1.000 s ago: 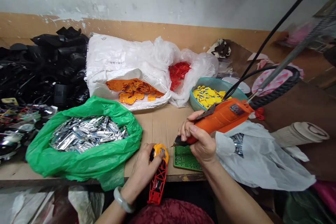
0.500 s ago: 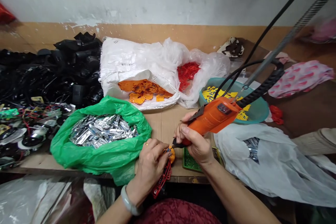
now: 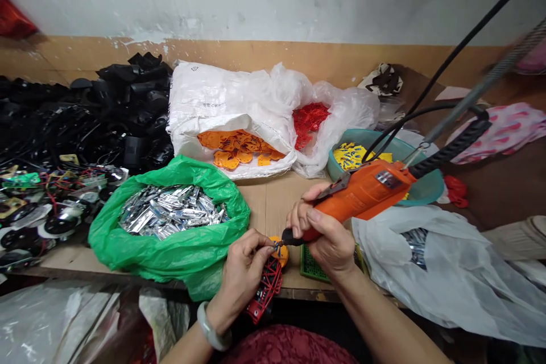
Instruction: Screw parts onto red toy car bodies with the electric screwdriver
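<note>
My right hand (image 3: 328, 236) is wrapped round an orange electric screwdriver (image 3: 358, 193), which hangs from a spring and slants down to the left. Its black nose meets a small round orange plastic piece (image 3: 281, 256) close to my left fingertips. Thumb and forefinger of my left hand (image 3: 245, 267) pinch at the bit's tip, beside a small bluish bit of something on the orange piece. Below them, at the table edge, sits a red lattice-framed part (image 3: 264, 296) with black inside, joined or pressed to the orange piece. My left fingers partly cover this assembly.
A green bag (image 3: 170, 261) of shiny metal strips stands left. Behind are a white sack (image 3: 213, 91) of orange pieces and clear plastic with red parts (image 3: 309, 122). Right are a teal basin (image 3: 430, 187) of yellow pieces, a green tray (image 3: 313, 264) and a white bag (image 3: 452, 290).
The screwdriver has swung lower and to the right at its back end, its nose staying at the orange piece. More of the orange piece and red part shows. The view has shifted slightly.
</note>
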Action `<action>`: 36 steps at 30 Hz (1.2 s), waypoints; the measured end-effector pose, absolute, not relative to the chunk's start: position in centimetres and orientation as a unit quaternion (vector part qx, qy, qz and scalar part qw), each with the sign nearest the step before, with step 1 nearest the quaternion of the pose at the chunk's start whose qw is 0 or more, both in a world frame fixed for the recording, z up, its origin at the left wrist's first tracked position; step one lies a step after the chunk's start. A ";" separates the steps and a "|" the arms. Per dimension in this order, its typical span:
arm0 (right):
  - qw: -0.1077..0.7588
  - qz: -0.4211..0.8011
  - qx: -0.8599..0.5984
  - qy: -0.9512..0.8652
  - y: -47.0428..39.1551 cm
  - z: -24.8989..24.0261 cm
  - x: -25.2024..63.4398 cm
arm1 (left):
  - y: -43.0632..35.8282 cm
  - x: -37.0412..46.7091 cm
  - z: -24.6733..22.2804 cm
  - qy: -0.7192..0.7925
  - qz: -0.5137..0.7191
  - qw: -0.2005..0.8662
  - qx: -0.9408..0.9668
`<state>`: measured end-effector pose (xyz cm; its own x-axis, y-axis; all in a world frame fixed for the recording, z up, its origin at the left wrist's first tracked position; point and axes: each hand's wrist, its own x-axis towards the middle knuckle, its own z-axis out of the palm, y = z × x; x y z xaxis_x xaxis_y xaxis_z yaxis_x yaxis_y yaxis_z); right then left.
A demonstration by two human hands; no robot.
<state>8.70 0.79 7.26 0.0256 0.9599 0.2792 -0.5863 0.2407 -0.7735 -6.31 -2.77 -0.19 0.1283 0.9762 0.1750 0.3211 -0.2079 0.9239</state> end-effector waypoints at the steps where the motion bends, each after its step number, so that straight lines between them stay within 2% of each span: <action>1: 0.676 0.574 -0.232 -0.401 0.8 7.4 8.7 | -2.8 -6.3 -0.1 0.499 0.434 0.394 0.638; 11: 0.673 0.576 -0.229 -0.402 0.5 8.1 8.5 | -2.7 -6.8 0.8 0.471 0.426 0.513 0.577; 17: 0.672 0.580 -0.220 -0.405 0.5 8.1 8.3 | -2.7 -6.8 0.7 0.470 0.427 0.539 0.553; 21: 0.672 0.579 -0.221 -0.405 0.5 7.7 8.3 | -2.7 -6.9 0.1 0.482 0.414 0.509 0.581; 25: 0.670 0.564 -0.242 -0.418 1.0 6.2 8.8 | -3.1 -7.0 -0.6 0.532 0.385 0.393 0.643; 28: 0.658 0.548 -0.284 -0.432 1.6 4.6 9.3 | -3.6 -7.0 -0.8 0.587 0.293 0.320 0.683; 31: 0.648 0.543 -0.314 -0.432 2.1 3.2 9.5 | -3.8 -6.7 -0.7 0.604 0.196 0.314 0.706; 36: 0.651 0.539 -0.319 -0.428 2.4 2.7 9.7 | -3.1 -6.4 -1.0 0.625 0.160 0.350 0.680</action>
<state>9.74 2.40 2.67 0.0523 0.9757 0.2126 -0.4299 0.2141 -0.8771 -6.36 -3.12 -0.98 0.1689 0.9606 -0.2208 0.7370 0.0256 0.6754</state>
